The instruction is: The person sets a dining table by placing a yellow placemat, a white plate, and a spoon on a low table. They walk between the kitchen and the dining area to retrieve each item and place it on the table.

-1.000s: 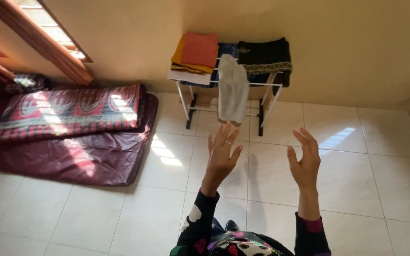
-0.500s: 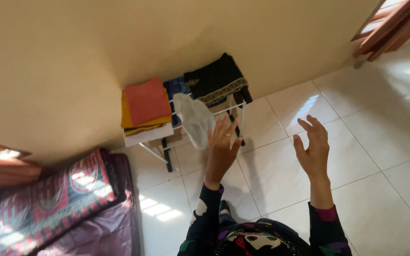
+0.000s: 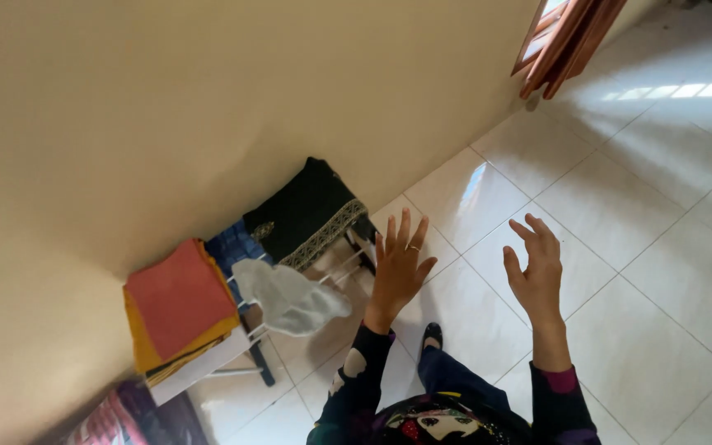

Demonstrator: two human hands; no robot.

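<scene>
Pale glossy floor tiles (image 3: 620,206) and a plain yellowish wall (image 3: 166,99) fill the view, which is strongly tilted. Both hands are raised in front of the body with nothing held. The left hand (image 3: 400,265) is spread open, fingers fanned, a ring seen on one finger; the right hand (image 3: 535,270) is open too, its fingers loosely curled. Dark sleeves with coloured patches cover both forearms.

Just beside the left hand, towards the wall, a grey cloth (image 3: 290,298) is draped over the front bar of a small white rack (image 3: 250,330). The cloth looks soft and rumpled, light grey, hanging in a loose fold; it is not touched by either hand. Whether it rests on one bar or more cannot be made out.

On the rack behind it, a black folded cloth (image 3: 306,210) with a patterned band is laid, a blue cloth (image 3: 228,245) is partly hidden under it, and a stack (image 3: 179,309) of orange, yellow and white folded cloths sits at the end. The rack's legs are largely hidden.

A patterned red mat (image 3: 113,416) is cut off at the bottom edge, and a wooden frame (image 3: 566,37) at the top. One dark shoe (image 3: 432,334) shows below the hands.
</scene>
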